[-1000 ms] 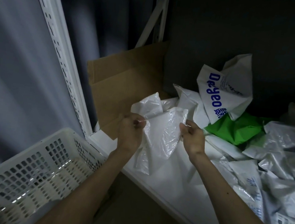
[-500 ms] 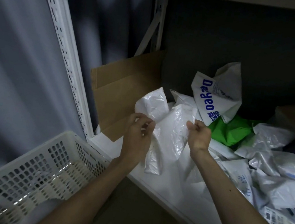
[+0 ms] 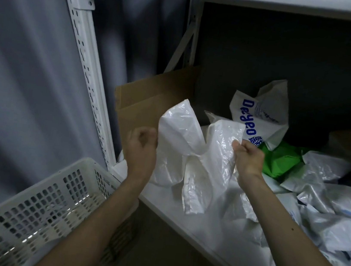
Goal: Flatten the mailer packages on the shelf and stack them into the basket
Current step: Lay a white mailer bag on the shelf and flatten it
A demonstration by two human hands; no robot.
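Pinching a crumpled white mailer (image 3: 202, 159) by its upper edge with both hands, left hand (image 3: 143, 148) at the left lobe, right hand (image 3: 248, 160) at the right, above the shelf's (image 3: 182, 203) near-left corner. Hanging with long axis upright, lower end toward the shelf's near edge. Creased, not yet flattened. Much left, judging by the heaped mailers (image 3: 329, 199) far right. Basket (image 3: 23, 213) near left, contents unclear.

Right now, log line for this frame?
step: flatten | white mailer: crumpled, above shelf | left hand: holds it | right hand: pinches it
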